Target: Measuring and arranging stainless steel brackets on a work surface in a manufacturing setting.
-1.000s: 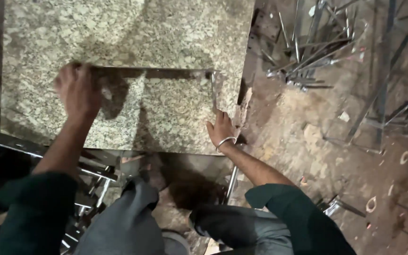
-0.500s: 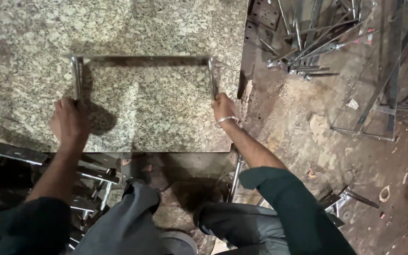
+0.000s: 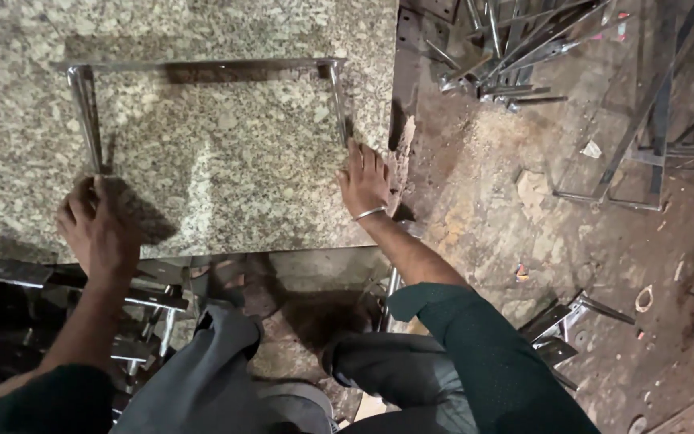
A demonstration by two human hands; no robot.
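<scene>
You are squaring up a three-sided steel frame (image 3: 202,66) that is lying flat on the speckled granite slab (image 3: 226,185), and by the look of it you are in the positioning step, holding both leg ends down. Your left hand (image 3: 98,229) is curling over the near end of the left leg, its grip clenched around the bar tip. Your right hand (image 3: 365,183) is pressing flat with fingers spread at the near end of the right leg; whether it is truly grasping the bar I cannot tell.

The frame's long axis is running left to right along the far crossbar, and its open side is pointing toward you. The next move likely calls for even pressure on both legs so they are sitting parallel and flush on the slab, away from the scrap steel (image 3: 508,48) on the floor to your right.
</scene>
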